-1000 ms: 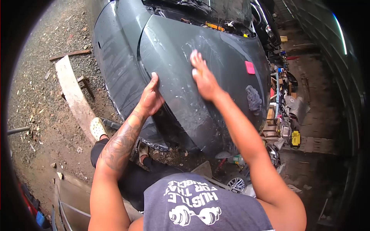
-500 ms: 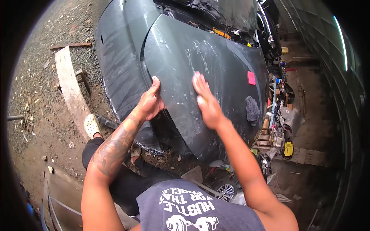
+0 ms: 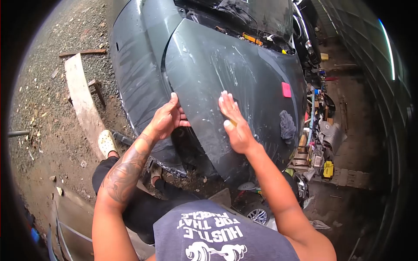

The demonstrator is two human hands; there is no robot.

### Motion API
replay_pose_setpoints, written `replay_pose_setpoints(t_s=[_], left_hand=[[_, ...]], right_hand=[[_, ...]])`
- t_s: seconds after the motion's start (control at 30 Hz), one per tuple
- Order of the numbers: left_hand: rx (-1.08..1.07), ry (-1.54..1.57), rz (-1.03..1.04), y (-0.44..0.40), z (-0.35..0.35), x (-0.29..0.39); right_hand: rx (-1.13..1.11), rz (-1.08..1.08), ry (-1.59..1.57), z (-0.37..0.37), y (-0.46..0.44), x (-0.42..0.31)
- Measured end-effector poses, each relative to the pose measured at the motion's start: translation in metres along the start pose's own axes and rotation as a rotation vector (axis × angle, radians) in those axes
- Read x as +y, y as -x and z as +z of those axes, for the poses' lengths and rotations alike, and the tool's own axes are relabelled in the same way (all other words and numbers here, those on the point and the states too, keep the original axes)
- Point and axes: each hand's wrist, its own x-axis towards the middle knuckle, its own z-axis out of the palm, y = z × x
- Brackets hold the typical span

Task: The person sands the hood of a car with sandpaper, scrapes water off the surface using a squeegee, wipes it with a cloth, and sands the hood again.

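Note:
A wet dark grey car hood [image 3: 204,56] spreads out in front of me, with whitish streaks and drops on it. My left hand [image 3: 167,118] is at the hood's near left edge, its fingers curled against the rim and its thumb pointing up. On the hood's surface lies my right hand [image 3: 235,124], fingers stretched forward. A thin yellow-brown piece, possibly sandpaper, shows between its thumb and palm; most of it is hidden. To the right, a pink block [image 3: 286,90] and a crumpled grey cloth [image 3: 287,126] rest on the hood.
A dark fender [image 3: 139,74] adjoins the hood on the left. A plank [image 3: 82,93] lies on the gravel. Tools and boxes, including a yellow case [image 3: 328,169], crowd the ground at right. A wheel [image 3: 257,215] sits near my body.
My right hand has slid slightly back toward me over the hood. My left hand stays at the edge, more of its fingers now showing. The view has shifted a little.

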Motion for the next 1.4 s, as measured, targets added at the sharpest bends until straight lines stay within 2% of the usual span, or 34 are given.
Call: replay_pose_setpoints(t_s=[0.07, 0.13, 0.17, 0.23, 0.27, 0.4, 0.47, 0.57, 0.67, 0.8, 0.87, 1.03, 1.13, 1.27, 1.33, 1.4], left_hand=[[-0.007, -0.038, -0.051, 0.002, 0.004, 0.004], [-0.059, 0.234, 0.043, 0.001, 0.027, 0.007], [-0.068, 0.227, 0.039, -0.002, 0.029, 0.006], [0.044, 0.210, 0.066, -0.013, 0.030, 0.004], [0.029, 0.205, 0.061, -0.017, 0.030, 0.004], [0.019, 0.119, 0.079, -0.021, 0.025, 0.002], [0.029, 0.100, -0.020, -0.018, 0.023, 0.001], [0.106, 0.076, 0.030, -0.023, 0.029, -0.004], [0.096, 0.121, 0.036, -0.028, 0.032, -0.006], [0.006, 0.108, 0.059, -0.021, 0.032, -0.004], [0.019, 0.001, -0.009, -0.004, 0.036, 0.004], [0.055, 0.060, 0.027, -0.012, 0.038, 0.000], [0.026, 0.080, 0.004, -0.019, 0.028, -0.012], [-0.036, 0.088, 0.001, -0.009, 0.028, -0.003], [-0.014, 0.096, 0.026, -0.003, 0.028, -0.002], [-0.016, 0.092, 0.064, -0.007, 0.030, 0.003]], right_hand=[[0.027, -0.026, -0.002, -0.002, -0.039, 0.009], [0.055, -0.107, 0.038, -0.013, -0.112, 0.032], [0.067, -0.143, 0.066, -0.015, -0.138, 0.040], [0.073, -0.118, 0.054, -0.010, -0.134, 0.033], [0.078, -0.082, 0.034, -0.009, -0.122, 0.029], [-0.023, 0.080, -0.120, -0.009, 0.012, 0.001], [0.016, 0.053, -0.044, -0.004, 0.008, 0.008], [0.078, -0.018, 0.050, -0.016, -0.084, 0.035], [0.111, -0.014, 0.146, -0.015, -0.115, 0.044], [0.036, 0.056, -0.059, -0.004, 0.003, 0.007], [0.030, 0.084, -0.055, 0.000, 0.029, 0.009], [0.056, 0.013, 0.050, -0.029, -0.105, 0.060], [0.080, 0.029, -0.002, -0.019, -0.087, 0.049], [0.018, 0.135, -0.128, -0.005, 0.038, 0.008], [0.018, 0.089, -0.077, -0.008, 0.023, 0.018], [0.057, 0.022, -0.005, -0.020, -0.035, 0.049]])
